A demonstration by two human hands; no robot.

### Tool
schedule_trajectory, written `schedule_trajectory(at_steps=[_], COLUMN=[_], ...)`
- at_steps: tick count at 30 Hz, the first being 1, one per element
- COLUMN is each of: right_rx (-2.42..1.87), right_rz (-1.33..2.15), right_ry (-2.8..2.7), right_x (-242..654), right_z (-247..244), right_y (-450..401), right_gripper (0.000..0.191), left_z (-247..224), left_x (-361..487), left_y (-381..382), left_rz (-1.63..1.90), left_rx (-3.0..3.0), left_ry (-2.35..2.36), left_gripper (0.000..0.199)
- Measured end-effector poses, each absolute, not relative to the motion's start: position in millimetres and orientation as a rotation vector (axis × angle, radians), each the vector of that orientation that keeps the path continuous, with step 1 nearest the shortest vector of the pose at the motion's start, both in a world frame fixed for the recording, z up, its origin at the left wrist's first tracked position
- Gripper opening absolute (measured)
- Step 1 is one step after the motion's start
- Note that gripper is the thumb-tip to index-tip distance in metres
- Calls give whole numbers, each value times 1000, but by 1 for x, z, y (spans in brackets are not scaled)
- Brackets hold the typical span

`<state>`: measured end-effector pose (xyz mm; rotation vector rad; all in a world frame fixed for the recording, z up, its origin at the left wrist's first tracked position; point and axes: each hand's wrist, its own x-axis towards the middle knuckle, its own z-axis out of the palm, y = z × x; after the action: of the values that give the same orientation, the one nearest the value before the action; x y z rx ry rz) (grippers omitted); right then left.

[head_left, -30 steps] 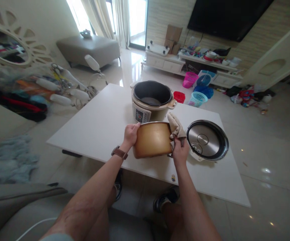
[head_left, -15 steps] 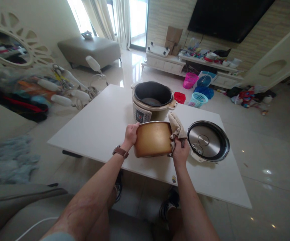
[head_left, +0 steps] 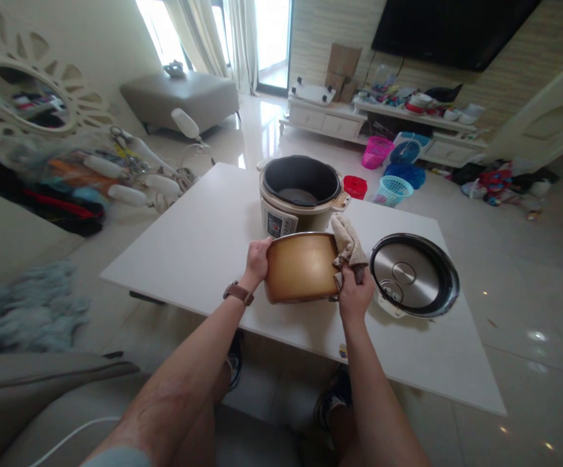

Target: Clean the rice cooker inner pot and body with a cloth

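The left hand is gripping a golden inner pot at its left side, up by the silvery rim; the thumb is lying along the edge and the fingers are closing round the wall, their tips partly hiding from view. The right hand is pinching a beige cloth against the pot's right side, its fingers clamping on the bunched fabric, while the cloth's upper part is lying over the rim's right end. How far the right fingertips are reaching behind the cloth, I cannot tell.

The pot is leaning slightly, showing its outer wall to the wearer, and is sitting between the two hands over the near part of the white desk; whether its base is touching the surface, I cannot tell. Just beyond it, a cream cooker body is standing upright with its dark interior gaping. To the right, a round lid is lying with its metal underside facing up.

On the cooker's front, a control panel is showing a dark display with a reddish mark and rows of characters too small to read. A small sticker, yellow and blue, is clinging to the desk's near edge. A brown-strapped watch is circling the left wrist.
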<state>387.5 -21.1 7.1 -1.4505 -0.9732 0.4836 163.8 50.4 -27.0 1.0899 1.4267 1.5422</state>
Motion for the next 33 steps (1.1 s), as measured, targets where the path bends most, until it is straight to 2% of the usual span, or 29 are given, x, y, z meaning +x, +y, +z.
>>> schedule_trajectory(at_steps=[9, 16, 18, 23, 33], right_rx=[-1492, -1539, -1541, -1534, -1488], right_rz=[406, 407, 426, 482, 503], right_ry=[-1012, -1050, -1057, -1028, -1093], right_x=[384, 386, 386, 389, 386], right_z=[5, 4, 3, 4, -2], right_y=[-28, -30, -31, -28, -27], right_gripper=[30, 31, 31, 31, 34], left_z=[-19, 20, 26, 26, 18], left_x=[162, 166, 171, 179, 169], left_y=[50, 46, 47, 47, 43], left_rz=[1481, 1491, 1436, 1307, 1303], left_rx=[1275, 1464, 1467, 1462, 1358], left_ry=[1445, 1415, 1386, 1461, 1353], left_gripper=[51, 27, 29, 49, 53])
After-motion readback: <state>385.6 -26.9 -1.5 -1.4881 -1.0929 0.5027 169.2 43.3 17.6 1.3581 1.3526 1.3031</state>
